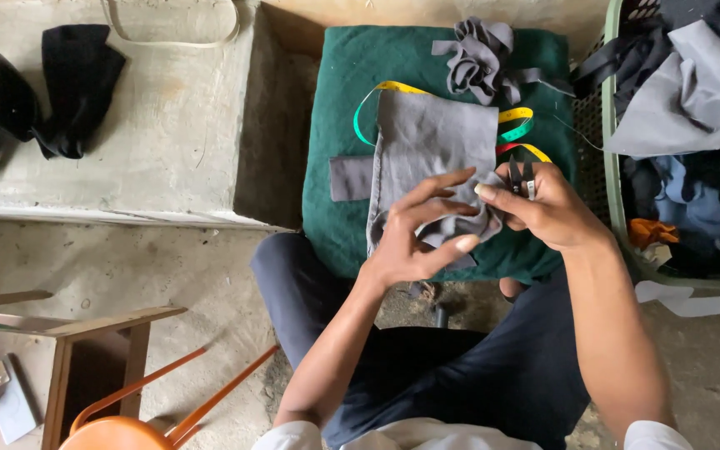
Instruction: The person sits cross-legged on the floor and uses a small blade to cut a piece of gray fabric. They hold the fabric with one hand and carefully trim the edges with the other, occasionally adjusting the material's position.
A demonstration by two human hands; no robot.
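A grey piece of cloth (431, 137) lies on a green padded surface (339, 92) in front of me. My left hand (418, 237) has its fingers spread on the cloth's lower edge and pinches a fold of it. My right hand (543, 204) touches the same edge with a fingertip and holds small black thread snips (522, 177), blades pointing up. A multicoloured measuring tape (517, 123) runs under the cloth. A bundle of grey fabric strips (477, 58) sits at the far edge of the green surface.
A green plastic basket (612, 158) full of grey, blue and dark clothes stands at the right. A concrete ledge (168, 125) with black cloth (77, 83) is at the left. A wooden stool (97, 350), an orange chair (139, 425) and a phone (6, 396) are at lower left.
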